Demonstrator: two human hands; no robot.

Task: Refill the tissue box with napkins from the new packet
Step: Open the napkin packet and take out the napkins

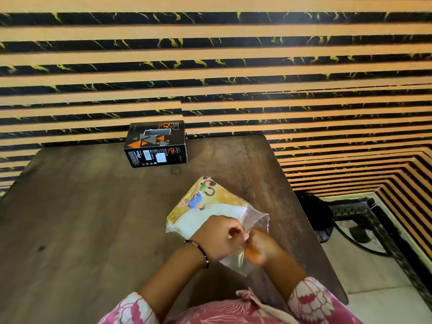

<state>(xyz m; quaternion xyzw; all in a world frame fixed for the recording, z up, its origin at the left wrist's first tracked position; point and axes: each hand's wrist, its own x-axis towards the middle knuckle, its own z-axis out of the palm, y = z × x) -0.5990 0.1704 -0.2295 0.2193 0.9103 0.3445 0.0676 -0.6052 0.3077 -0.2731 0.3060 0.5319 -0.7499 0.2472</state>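
napkin packet on table near right edge, still sealed by the look | left hand + right hand both pinch its clear near-end flap | step: opening | tissue box at far edge, untouched | next: tear open, pull stack

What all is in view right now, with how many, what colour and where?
box: one, black with orange and grey triangles, far edge of the table by the wall
packet: one, clear plastic with yellow cartoon print, white napkins inside, near right of the table
table: one, dark brown wood, fills the middle
wall: orange and black stripes, behind the table
bracelet: one, dark beads, left wrist
sleeves: two, pink and white floral, bottom
left hand: pinches the packet's near end
right hand: blurred, pinches the same end
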